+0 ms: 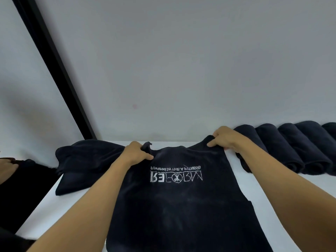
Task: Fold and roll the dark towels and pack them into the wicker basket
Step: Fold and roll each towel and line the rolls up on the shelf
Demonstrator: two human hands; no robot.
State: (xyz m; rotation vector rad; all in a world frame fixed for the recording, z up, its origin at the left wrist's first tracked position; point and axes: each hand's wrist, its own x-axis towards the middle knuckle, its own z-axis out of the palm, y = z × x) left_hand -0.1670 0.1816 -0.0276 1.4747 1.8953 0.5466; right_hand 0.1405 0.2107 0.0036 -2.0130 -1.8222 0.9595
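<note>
Embroidered dark towel (181, 206), one: lay flat on the white table (45, 206) under both forearms, its near edge cut off by the frame and its white lettering just short of the fingers. Left hand (138, 151): fingers curled, pinching the far left corner, which stood bunched. Right hand (225, 138): fingers pinching the far right corner. Judged the start of a fold, with this towel neither folded nor rolled yet. Heap of loose dark towels (87, 160), just left of the left fingers: unfolded, count not readable. Rolled towels (291, 148), in a row right of and beyond the right fingers, about five, the last cut off: judged finished but unpacked. Wicker basket: not in view, so packing could not be assessed. Dark mass at the far left edge: too dim to identify.
</note>
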